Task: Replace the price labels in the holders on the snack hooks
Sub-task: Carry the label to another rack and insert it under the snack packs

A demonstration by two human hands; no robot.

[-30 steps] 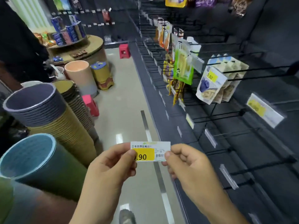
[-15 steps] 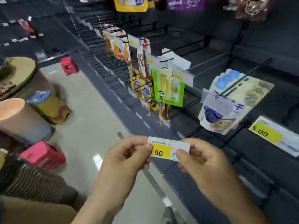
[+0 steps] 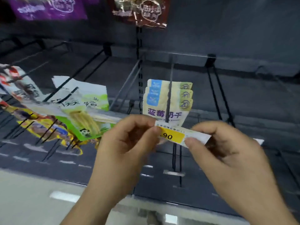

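From your head camera, your left hand [image 3: 129, 143] and right hand [image 3: 227, 153] each pinch one end of the price label [image 3: 177, 136]. You hold it flat in front of the blueberry snack bags [image 3: 167, 101] hanging on a hook [image 3: 170, 73].

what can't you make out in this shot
Head view only:
- Price label: first digit hidden by the left hand thumb; small print blurred.
- Label's right end: covered by the right hand fingers.
- Label holder: hidden behind label and hands.
- Brown bag: cut off by the top edge, blurred.
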